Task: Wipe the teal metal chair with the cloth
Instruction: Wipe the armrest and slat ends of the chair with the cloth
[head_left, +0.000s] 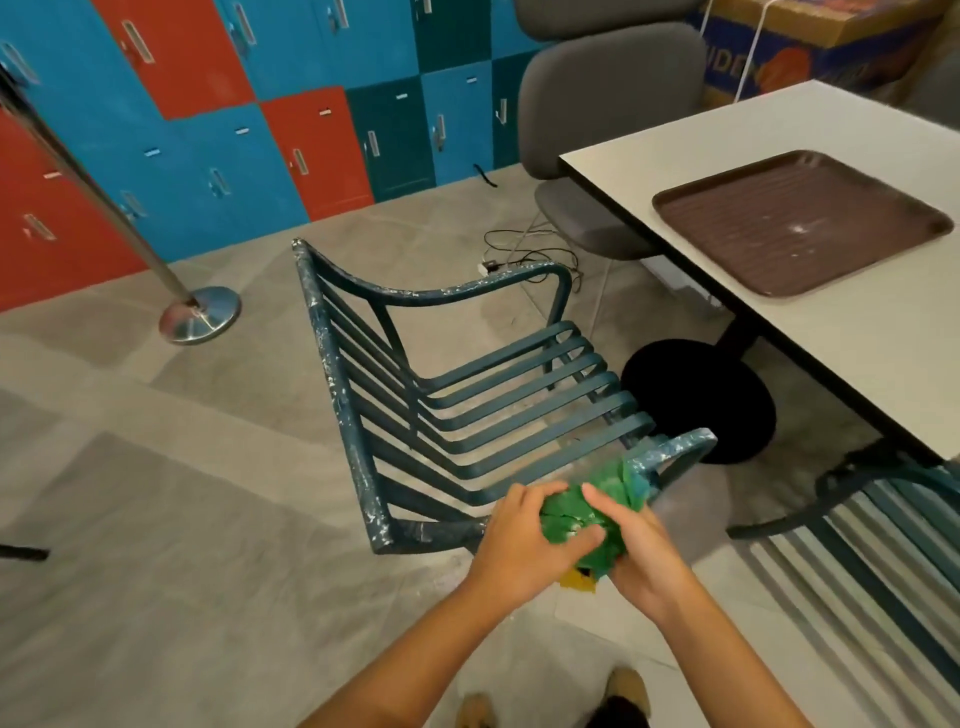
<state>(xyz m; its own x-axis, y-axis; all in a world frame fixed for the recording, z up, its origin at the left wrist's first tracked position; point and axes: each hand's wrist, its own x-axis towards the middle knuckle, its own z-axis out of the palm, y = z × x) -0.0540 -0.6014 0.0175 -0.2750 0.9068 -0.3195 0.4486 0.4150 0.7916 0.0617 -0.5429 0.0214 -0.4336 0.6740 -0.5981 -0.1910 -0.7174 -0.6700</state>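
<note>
Teal metal chair (467, 395) is standing left of the table (779, 291); just near its near armrest, both the left hand (524, 540) and right hand (639, 545) are clutching the bunched green cloth (587, 514), probably readying a wiping face.

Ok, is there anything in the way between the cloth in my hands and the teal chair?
Nothing visible. The left hand and right hand both grip the bunched green cloth just beside the near armrest of the teal chair, with no object between them. The table stands off to the right.
</note>
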